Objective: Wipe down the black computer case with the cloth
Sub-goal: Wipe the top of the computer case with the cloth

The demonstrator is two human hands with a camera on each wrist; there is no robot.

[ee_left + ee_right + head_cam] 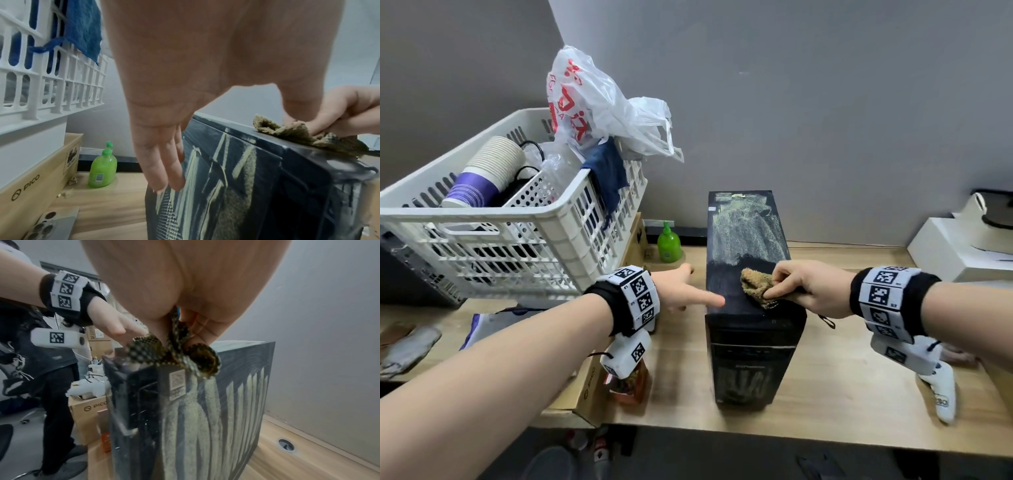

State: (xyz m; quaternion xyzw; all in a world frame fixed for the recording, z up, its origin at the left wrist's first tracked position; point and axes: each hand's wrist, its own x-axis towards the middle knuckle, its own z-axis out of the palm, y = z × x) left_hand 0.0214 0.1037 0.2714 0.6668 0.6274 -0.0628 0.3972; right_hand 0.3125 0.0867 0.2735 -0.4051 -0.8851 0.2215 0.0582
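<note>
The black computer case (pixel 750 346) stands upright in the middle of the wooden table. The far half of its top is pale with dust and the near half is dark; dusty streaks run down its sides (pixel 226 410). My right hand (pixel 803 286) grips a bunched brown cloth (pixel 755 282) that lies on the top of the case near the front. In the right wrist view the cloth (pixel 174 352) hangs from my curled fingers. My left hand (pixel 683 287) is open, thumb on the top left edge, straight fingers (pixel 164 165) down the case's left side (pixel 236 178).
A white plastic basket (pixel 500 226) with cups, a blue towel and a plastic bag sits on cardboard boxes at the left. A green soap bottle (pixel 668 244) stands behind my left hand. White boxes (pixel 955 246) are at the right. A phone (pixel 51 227) lies left of the case.
</note>
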